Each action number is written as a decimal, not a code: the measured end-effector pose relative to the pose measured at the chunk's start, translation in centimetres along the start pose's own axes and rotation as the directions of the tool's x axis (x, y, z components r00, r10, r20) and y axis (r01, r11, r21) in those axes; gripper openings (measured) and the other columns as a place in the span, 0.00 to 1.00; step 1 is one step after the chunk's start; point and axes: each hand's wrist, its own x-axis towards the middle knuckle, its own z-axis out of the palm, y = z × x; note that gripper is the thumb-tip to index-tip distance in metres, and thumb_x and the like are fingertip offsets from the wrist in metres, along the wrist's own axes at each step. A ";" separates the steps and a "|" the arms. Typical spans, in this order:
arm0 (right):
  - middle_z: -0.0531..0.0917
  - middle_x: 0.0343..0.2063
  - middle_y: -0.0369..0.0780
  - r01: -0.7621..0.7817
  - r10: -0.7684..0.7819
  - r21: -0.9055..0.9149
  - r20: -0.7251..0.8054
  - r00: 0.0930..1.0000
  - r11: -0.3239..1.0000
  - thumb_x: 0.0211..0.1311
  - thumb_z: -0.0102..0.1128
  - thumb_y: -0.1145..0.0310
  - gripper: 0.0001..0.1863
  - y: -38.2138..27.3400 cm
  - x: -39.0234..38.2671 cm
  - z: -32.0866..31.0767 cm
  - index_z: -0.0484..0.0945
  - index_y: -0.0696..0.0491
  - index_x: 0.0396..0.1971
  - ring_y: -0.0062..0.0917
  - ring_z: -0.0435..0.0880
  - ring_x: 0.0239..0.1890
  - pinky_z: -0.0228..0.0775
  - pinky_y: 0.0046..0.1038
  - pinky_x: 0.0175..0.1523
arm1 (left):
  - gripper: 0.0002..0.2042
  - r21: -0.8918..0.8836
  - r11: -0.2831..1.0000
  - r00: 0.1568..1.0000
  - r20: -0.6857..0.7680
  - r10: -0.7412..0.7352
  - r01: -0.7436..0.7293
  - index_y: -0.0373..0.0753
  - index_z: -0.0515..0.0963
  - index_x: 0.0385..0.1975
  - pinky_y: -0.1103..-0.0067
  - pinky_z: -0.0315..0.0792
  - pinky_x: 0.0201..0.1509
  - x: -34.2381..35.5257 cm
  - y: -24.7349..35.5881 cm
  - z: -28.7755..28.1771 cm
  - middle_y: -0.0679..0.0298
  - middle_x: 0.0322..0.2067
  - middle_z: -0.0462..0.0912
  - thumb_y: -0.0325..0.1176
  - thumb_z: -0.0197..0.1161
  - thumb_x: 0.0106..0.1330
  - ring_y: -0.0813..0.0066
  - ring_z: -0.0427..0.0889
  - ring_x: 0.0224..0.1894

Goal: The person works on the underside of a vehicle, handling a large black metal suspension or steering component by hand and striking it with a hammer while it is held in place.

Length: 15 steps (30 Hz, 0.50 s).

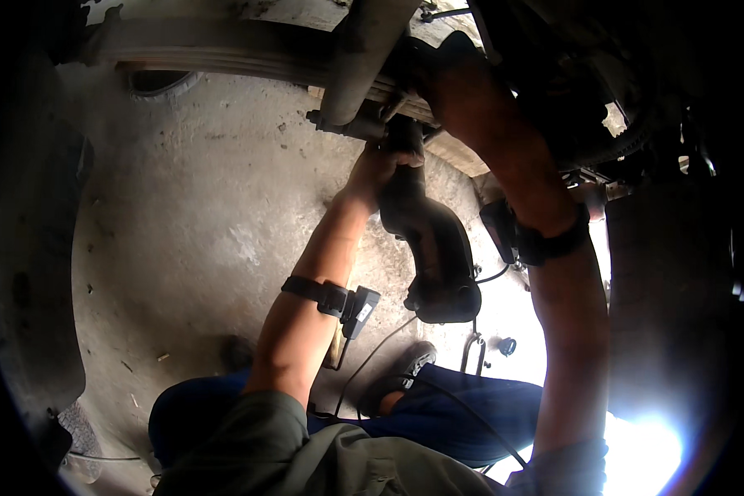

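Note:
In front of me, under a vehicle, a black power tool [434, 240] that looks like an impact wrench hangs with its flared base toward me. My left hand [382, 165] is closed around its upper cylindrical part, the thumb across the front. Just above that hand is the lower end of a grey cylinder resembling a shock absorber [364, 66], with a dark bolted joint [347, 126]. My right hand [450, 70] reaches up beside the leaf spring [223, 45], right of the grey cylinder; deep shadow hides its fingers. Both forearms wear black straps with small boxes.
Stained concrete floor [182, 215] lies below. Dark vehicle parts and a hose [628, 145] crowd the upper right. Thin black cables run by my legs, near a shoe [401, 376] and a small round dark object [507, 346]. Bright light glares at the lower right.

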 end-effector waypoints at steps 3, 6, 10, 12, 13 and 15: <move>0.82 0.32 0.47 -0.013 0.018 0.159 -0.028 0.999 0.987 0.65 0.56 0.67 0.08 0.3 0.1 -0.1 0.80 0.52 0.40 0.41 0.80 0.39 0.74 0.40 0.45 | 0.20 -0.029 0.999 0.999 0.023 0.027 -0.026 0.36 0.74 0.46 0.76 0.79 0.32 0.1 -0.1 0.0 0.64 0.30 0.77 0.23 0.66 0.51 0.73 0.79 0.28; 0.81 0.31 0.47 -0.024 0.034 0.171 -0.055 0.998 0.985 0.64 0.56 0.69 0.07 -1.1 1.0 1.8 0.80 0.53 0.38 0.42 0.81 0.38 0.73 0.39 0.45 | 0.19 0.031 0.998 0.998 -0.047 0.049 -0.048 0.36 0.75 0.46 0.76 0.79 0.32 -0.8 0.8 -2.9 0.65 0.29 0.77 0.23 0.66 0.51 0.74 0.79 0.28; 0.81 0.31 0.47 -0.107 0.106 0.178 0.013 0.994 0.978 0.61 0.56 0.72 0.08 0.6 -0.3 0.9 0.80 0.54 0.39 0.41 0.80 0.38 0.73 0.39 0.46 | 0.20 0.015 0.999 0.999 0.013 0.047 -0.047 0.36 0.75 0.46 0.76 0.79 0.33 0.3 -0.2 -0.1 0.65 0.30 0.77 0.24 0.67 0.51 0.74 0.79 0.29; 0.80 0.32 0.48 -0.085 0.096 0.168 -0.058 0.994 0.982 0.59 0.56 0.74 0.09 -0.1 -0.1 2.3 0.79 0.55 0.40 0.41 0.80 0.39 0.73 0.39 0.46 | 0.20 0.080 0.995 0.997 -0.031 0.065 -0.063 0.36 0.75 0.45 0.76 0.79 0.33 -0.1 0.1 -1.5 0.65 0.30 0.78 0.24 0.67 0.51 0.73 0.79 0.29; 0.79 0.32 0.48 -0.038 0.053 0.142 -0.104 0.993 0.989 0.57 0.56 0.75 0.10 -0.5 0.0 2.8 0.79 0.55 0.40 0.41 0.79 0.39 0.73 0.39 0.46 | 0.20 0.105 0.993 0.996 -0.053 0.066 -0.061 0.36 0.75 0.45 0.75 0.79 0.34 -0.4 0.3 -2.2 0.65 0.30 0.78 0.24 0.67 0.51 0.73 0.79 0.30; 0.79 0.34 0.48 0.028 -0.031 -0.031 -0.104 0.994 0.999 0.54 0.57 0.76 0.12 0.6 -1.2 0.2 0.79 0.55 0.40 0.41 0.78 0.40 0.72 0.39 0.46 | 0.19 0.061 0.995 0.997 0.028 0.072 -0.073 0.37 0.75 0.45 0.75 0.79 0.35 0.6 -0.7 0.8 0.65 0.31 0.78 0.24 0.67 0.50 0.73 0.79 0.31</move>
